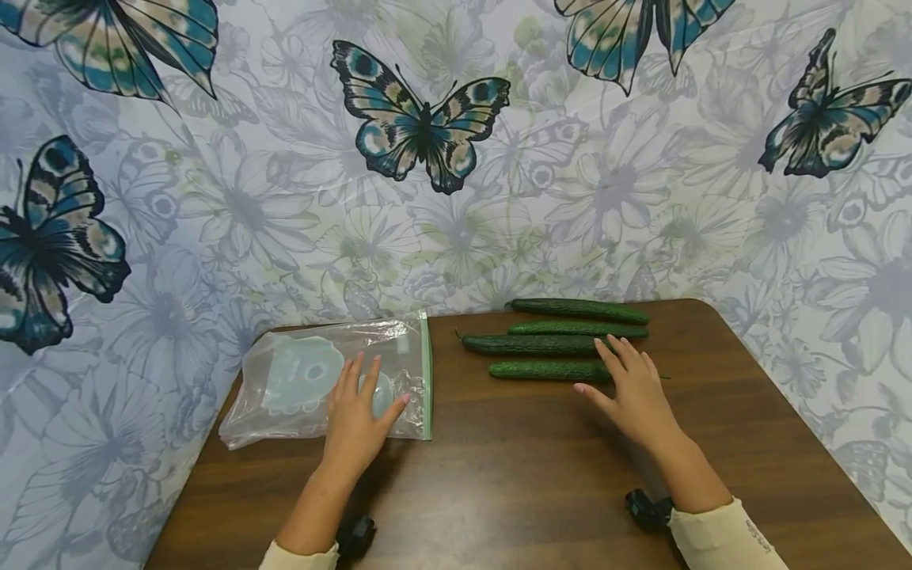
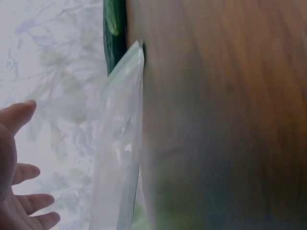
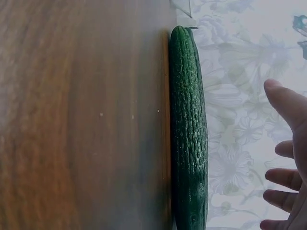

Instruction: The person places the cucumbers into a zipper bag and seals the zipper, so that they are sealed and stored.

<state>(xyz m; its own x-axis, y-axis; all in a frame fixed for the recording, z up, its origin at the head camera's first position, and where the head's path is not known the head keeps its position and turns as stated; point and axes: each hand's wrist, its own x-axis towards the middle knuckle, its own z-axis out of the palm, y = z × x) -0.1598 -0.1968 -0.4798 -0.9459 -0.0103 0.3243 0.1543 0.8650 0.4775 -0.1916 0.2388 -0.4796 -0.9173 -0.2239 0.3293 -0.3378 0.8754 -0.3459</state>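
Observation:
My left hand [image 1: 356,427] hovers with spread fingers over a clear zip bag [image 1: 285,423] with a green seal strip [image 1: 427,380] and pale blue print. In the left wrist view a gap shows between that hand [image 2: 12,177] and the bag [image 2: 115,167]. Several long green cucumbers lie side by side at the back of the table, the nearest cucumber [image 1: 549,370] in front of a longer cucumber [image 1: 527,344]. My right hand [image 1: 637,404], fingers apart, is above their right ends. The right wrist view shows this hand [image 3: 292,167] holding nothing, apart from the cucumber [image 3: 188,124].
The brown wooden table [image 1: 499,491] has rounded back corners. Behind it hangs a butterfly-and-flower patterned cloth [image 1: 456,237]. Two further cucumbers lie by the back edge, a thinner cucumber [image 1: 570,328] and the rearmost cucumber [image 1: 584,309]. A black wrist device [image 1: 356,537] is on the left wrist.

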